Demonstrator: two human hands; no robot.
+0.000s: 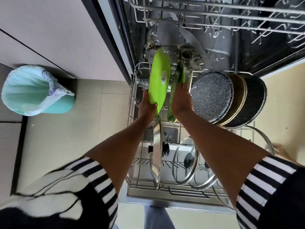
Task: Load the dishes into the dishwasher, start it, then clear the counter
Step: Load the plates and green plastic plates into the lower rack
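Note:
The dishwasher's lower rack [132, 103] is pulled out over the open door. My left hand [146, 107] grips the lower edge of a bright green plate [159, 80] held on edge above the rack's left side. Just to the right, my right hand [181, 100] holds a second green plate [177, 78], also on edge and seen almost side-on. Speckled pans [212, 96] stand upright at the rack's right. Three glass lids [184, 161] with black knobs stand in the rack's near part.
The upper rack [214, 17] is slid out above, holding nothing that I can see. Debris lies on the dishwasher floor [186, 55]. A mint-green bin [33, 91] with a liner stands on the tiled floor at the left, beside pale cabinet fronts [57, 30].

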